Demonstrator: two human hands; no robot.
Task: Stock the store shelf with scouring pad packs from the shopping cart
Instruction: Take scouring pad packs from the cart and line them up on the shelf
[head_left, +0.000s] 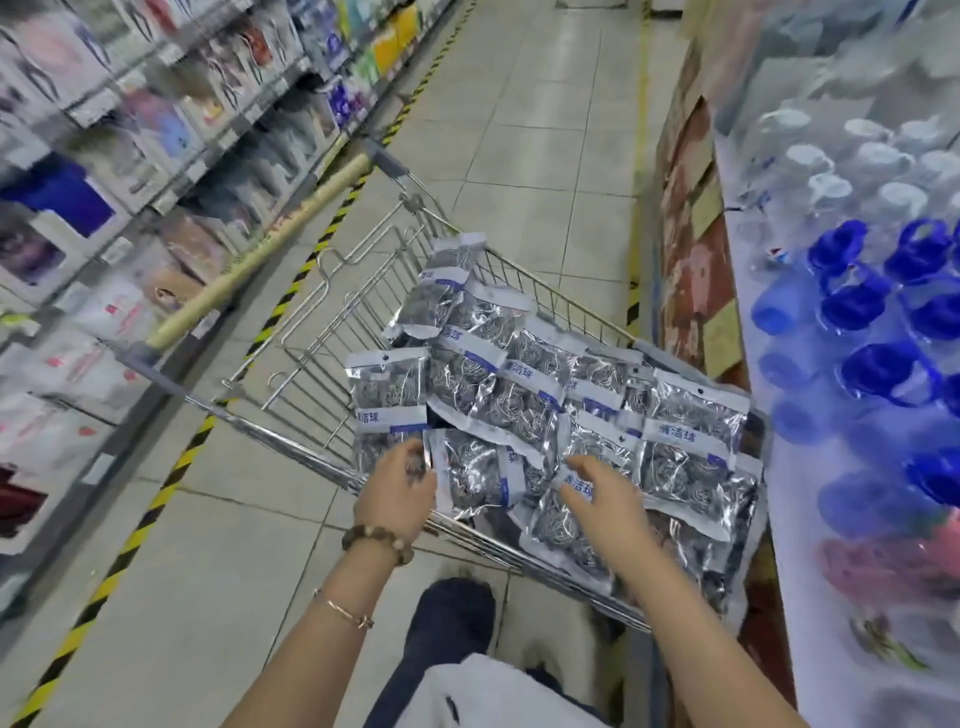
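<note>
The shopping cart (332, 312) stands in the aisle, and the scouring pad packs (519, 384) fill its far half in a loose, overlapping heap of glossy foil. None has reached the shelf (156, 171) on the cart's left, so I judge the stocking has barely begun.

The left hand (400, 493) is at the cart's near-left corner, with its fingers against the lower end of an upright pack (387, 395). Blur hides the fingertips, so I cannot tell whether they pinch it or only touch it. The right hand (608, 501) hovers with fingers spread over a pack (566, 525) lying at the cart's near edge, and it grips nothing.

The heap itself looks like the main risk. Packs on the cart's near side lie over the rim, and the foil looks slick. Lifting one from under its neighbours could drag others over the edge and onto the floor (519, 156). A one-corner pinch on a floppy pack may also slip partway to the shelf. Leaning on the rim could set the cart rolling.

A display of clear and blue-lidded ware (857, 291) sits just beside the cart's right side. A wide swing of the right arm with a pack could knock pieces off it.
</note>
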